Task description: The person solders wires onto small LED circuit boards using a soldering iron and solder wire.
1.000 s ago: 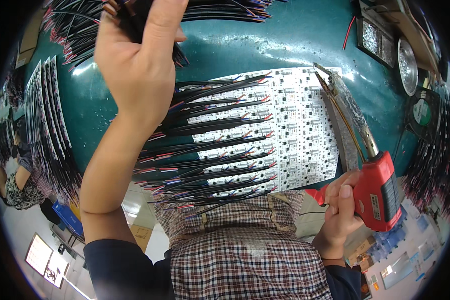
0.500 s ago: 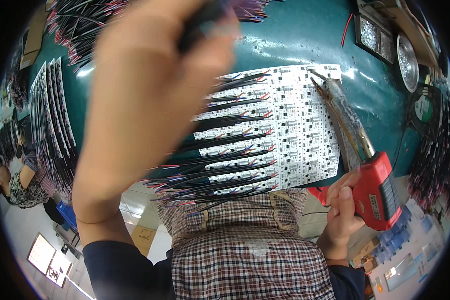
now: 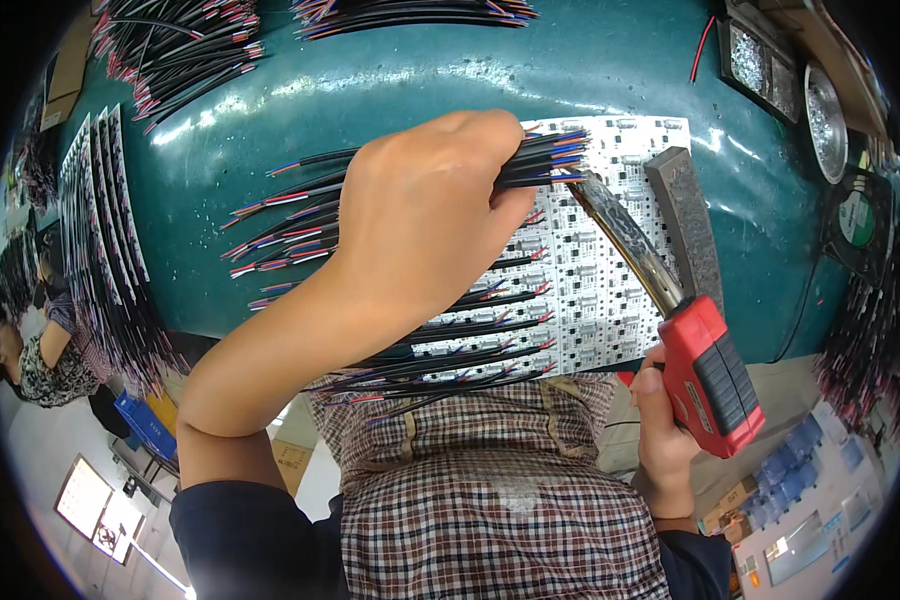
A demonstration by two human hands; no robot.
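Observation:
My left hand point(image 3: 430, 200) is closed around a bundle of black cables point(image 3: 538, 160), whose blue, red and white wire ends point right over the top of a white circuit board panel point(image 3: 610, 290). My right hand point(image 3: 663, 430) grips a red and black soldering gun point(image 3: 705, 375). Its metal tip reaches up and left to the wire ends; whether they touch, I cannot tell. Further black cables point(image 3: 490, 325) lie in rows across the panel's left part, their stripped ends on its small pads. My left forearm hides some of them.
A dark metal bar point(image 3: 688, 225) lies along the panel's right edge. Cable piles point(image 3: 185, 45) sit at the far left, with finished-looking strips point(image 3: 105, 210) below. A solder-flecked tray point(image 3: 755, 65), round dish point(image 3: 822, 120) and small fan point(image 3: 855, 218) stand right. Another person point(image 3: 55, 350) sits left.
My left hand has come down from the far side to the panel's top with the cable bundle. The soldering gun has shifted left, bringing its tip to the wire ends.

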